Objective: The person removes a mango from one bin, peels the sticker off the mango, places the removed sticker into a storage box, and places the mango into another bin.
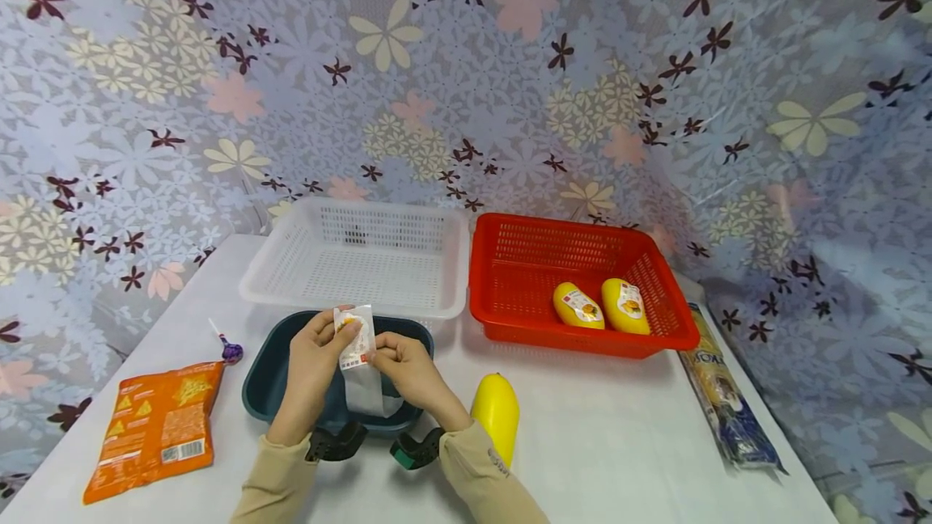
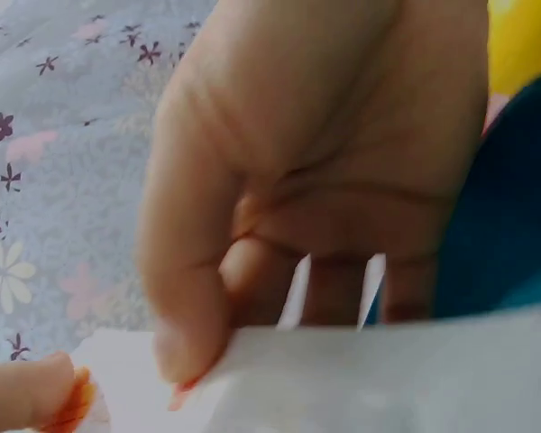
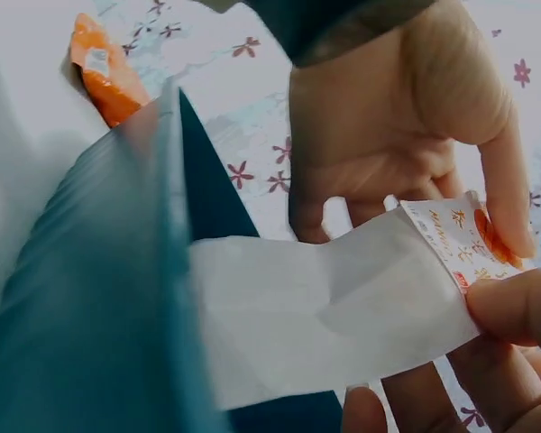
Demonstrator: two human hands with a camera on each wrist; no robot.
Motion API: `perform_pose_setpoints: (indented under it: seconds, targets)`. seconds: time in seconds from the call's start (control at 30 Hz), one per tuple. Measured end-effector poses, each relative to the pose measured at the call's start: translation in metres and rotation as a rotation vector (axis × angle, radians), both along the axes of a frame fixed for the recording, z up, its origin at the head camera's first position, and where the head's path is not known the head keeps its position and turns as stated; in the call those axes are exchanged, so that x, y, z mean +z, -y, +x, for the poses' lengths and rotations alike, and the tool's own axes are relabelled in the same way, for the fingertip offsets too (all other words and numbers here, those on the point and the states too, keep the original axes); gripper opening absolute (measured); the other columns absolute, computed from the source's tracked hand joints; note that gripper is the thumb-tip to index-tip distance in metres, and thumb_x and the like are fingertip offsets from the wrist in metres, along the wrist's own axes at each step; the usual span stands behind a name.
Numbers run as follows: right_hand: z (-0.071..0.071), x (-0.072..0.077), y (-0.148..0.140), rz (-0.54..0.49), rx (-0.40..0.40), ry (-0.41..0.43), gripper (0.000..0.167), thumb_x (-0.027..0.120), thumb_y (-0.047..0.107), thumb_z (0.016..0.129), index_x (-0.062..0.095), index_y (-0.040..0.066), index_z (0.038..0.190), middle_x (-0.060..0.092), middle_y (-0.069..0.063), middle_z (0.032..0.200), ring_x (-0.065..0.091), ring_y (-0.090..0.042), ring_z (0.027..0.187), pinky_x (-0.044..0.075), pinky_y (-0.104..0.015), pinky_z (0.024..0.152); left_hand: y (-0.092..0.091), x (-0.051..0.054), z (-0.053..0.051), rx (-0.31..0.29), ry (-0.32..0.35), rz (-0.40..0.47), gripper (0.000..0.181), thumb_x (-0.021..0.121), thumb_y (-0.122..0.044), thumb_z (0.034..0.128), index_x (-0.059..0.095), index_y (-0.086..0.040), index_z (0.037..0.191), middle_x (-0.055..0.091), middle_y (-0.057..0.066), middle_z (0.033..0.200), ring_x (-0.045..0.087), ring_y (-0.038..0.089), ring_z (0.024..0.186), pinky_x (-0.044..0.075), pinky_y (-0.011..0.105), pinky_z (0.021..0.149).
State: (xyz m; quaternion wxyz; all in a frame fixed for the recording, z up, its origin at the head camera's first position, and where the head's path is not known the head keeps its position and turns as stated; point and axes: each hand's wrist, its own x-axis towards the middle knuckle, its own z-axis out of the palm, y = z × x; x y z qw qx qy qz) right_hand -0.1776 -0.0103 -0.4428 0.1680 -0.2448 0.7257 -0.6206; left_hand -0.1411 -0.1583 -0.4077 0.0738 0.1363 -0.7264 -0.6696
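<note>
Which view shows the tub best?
The head view: it shows most of the tub, though the left hand and right hand hide some. The right wrist view shows a close, cropped part; the left wrist view, a blurred patch.

A beige left sleeve (image 1: 275,482) is showing at seven o'clock; at six, a beige right sleeve (image 1: 476,467) is bearing dark lettering (image 1: 498,462), and its black wrist mount (image 1: 428,446) is displaying a green patch (image 1: 401,458).

The white packet (image 3: 343,302) bears orange Chinese characters, not surely legible. A barcode (image 1: 183,450) marks the orange bag (image 1: 149,419). Labels (image 1: 585,307) on two yellow fruits (image 1: 615,318), and lettering on the long bag (image 1: 731,399) and a sleeve (image 1: 484,475), are too small to read.
</note>
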Motion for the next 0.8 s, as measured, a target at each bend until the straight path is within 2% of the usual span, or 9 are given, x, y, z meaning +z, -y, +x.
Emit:
perform_pose_setpoints:
  seconds: [0.07, 0.13, 0.2, 0.3, 0.37, 0.43, 0.57, 0.67, 0.8]
  targets:
    - [0.000, -0.001, 0.001, 0.033, -0.003, -0.001, 0.021, 0.053, 0.010, 0.097, 0.064, -0.004, 0.109, 0.037, 0.004, 0.051, 0.024, -0.006, 0.041, 0.021, -0.018, 0.044, 0.004, 0.000, 0.000, 0.011, -0.006, -0.046, 0.033, 0.063, -0.018, 0.0946, 0.059, -0.005, 0.125, 0.072, -0.002, 0.106, 0.060, -0.004, 0.086, 0.048, 0.015, 0.076]
    - [0.001, -0.002, 0.001, 0.047, -0.016, 0.004, 0.020, 0.054, 0.011, 0.097, 0.065, -0.002, 0.108, 0.042, -0.001, 0.053, 0.026, -0.007, 0.043, 0.022, -0.019, 0.045, 0.009, 0.001, 0.001, 0.026, -0.019, -0.112, 0.032, 0.065, -0.018, 0.0934, 0.062, -0.007, 0.123, 0.073, -0.007, 0.096, 0.059, -0.004, 0.085, 0.046, 0.015, 0.077]
    - [0.002, -0.002, 0.000, 0.059, -0.033, -0.002, 0.020, 0.055, 0.013, 0.098, 0.065, 0.002, 0.110, 0.058, -0.005, 0.062, 0.042, -0.004, 0.050, 0.033, -0.017, 0.049, 0.013, 0.002, 0.002, 0.047, -0.041, -0.191, 0.030, 0.066, -0.018, 0.0924, 0.064, -0.008, 0.121, 0.075, -0.004, 0.092, 0.059, -0.006, 0.084, 0.045, 0.015, 0.077]
    - [0.003, 0.001, -0.003, 0.054, -0.044, -0.021, 0.025, 0.055, 0.019, 0.099, 0.063, 0.006, 0.118, 0.073, -0.012, 0.095, 0.065, -0.011, 0.080, 0.053, -0.023, 0.075, 0.018, 0.002, 0.004, 0.088, -0.076, -0.310, 0.027, 0.068, -0.017, 0.0911, 0.066, -0.009, 0.117, 0.076, 0.007, 0.095, 0.060, -0.002, 0.082, 0.046, 0.016, 0.071]
    - [0.004, 0.004, -0.007, 0.048, -0.054, -0.041, 0.030, 0.055, 0.024, 0.099, 0.060, 0.007, 0.123, 0.072, -0.010, 0.113, 0.066, -0.016, 0.105, 0.051, -0.031, 0.096, 0.020, 0.001, 0.004, 0.101, -0.093, -0.381, 0.026, 0.069, -0.017, 0.0905, 0.067, -0.009, 0.115, 0.075, 0.012, 0.096, 0.064, 0.006, 0.085, 0.045, 0.017, 0.068]
    - [0.005, 0.008, -0.013, 0.050, -0.062, -0.060, 0.034, 0.055, 0.028, 0.099, 0.058, 0.008, 0.127, 0.070, -0.008, 0.118, 0.064, -0.022, 0.111, 0.049, -0.039, 0.101, 0.021, -0.001, 0.004, 0.096, -0.102, -0.445, 0.026, 0.069, -0.016, 0.0902, 0.067, -0.008, 0.115, 0.075, 0.015, 0.097, 0.067, 0.017, 0.087, 0.045, 0.018, 0.066]
    - [0.007, 0.017, -0.027, 0.063, -0.084, -0.083, 0.035, 0.056, 0.031, 0.098, 0.057, 0.013, 0.128, 0.069, -0.006, 0.121, 0.062, -0.021, 0.113, 0.047, -0.039, 0.101, 0.020, -0.007, 0.001, 0.073, -0.105, -0.549, 0.026, 0.069, -0.015, 0.0898, 0.067, -0.007, 0.114, 0.074, 0.017, 0.094, 0.068, 0.029, 0.088, 0.044, 0.021, 0.064]
    - [0.009, 0.022, -0.042, 0.069, -0.089, -0.097, 0.034, 0.056, 0.030, 0.098, 0.056, 0.016, 0.129, 0.067, -0.007, 0.124, 0.060, -0.021, 0.114, 0.046, -0.037, 0.099, 0.018, -0.010, 0.000, 0.052, -0.100, -0.593, 0.025, 0.070, -0.013, 0.0891, 0.068, -0.006, 0.113, 0.074, 0.018, 0.092, 0.068, 0.029, 0.084, 0.044, 0.024, 0.063]
    - [0.012, 0.024, -0.069, 0.100, -0.113, -0.140, 0.034, 0.058, 0.026, 0.097, 0.056, 0.014, 0.130, 0.066, -0.009, 0.125, 0.060, -0.024, 0.115, 0.045, -0.038, 0.098, 0.016, -0.012, 0.000, 0.005, -0.087, -0.615, 0.025, 0.069, -0.012, 0.0886, 0.067, -0.006, 0.112, 0.074, 0.016, 0.091, 0.068, 0.029, 0.083, 0.045, 0.027, 0.063]
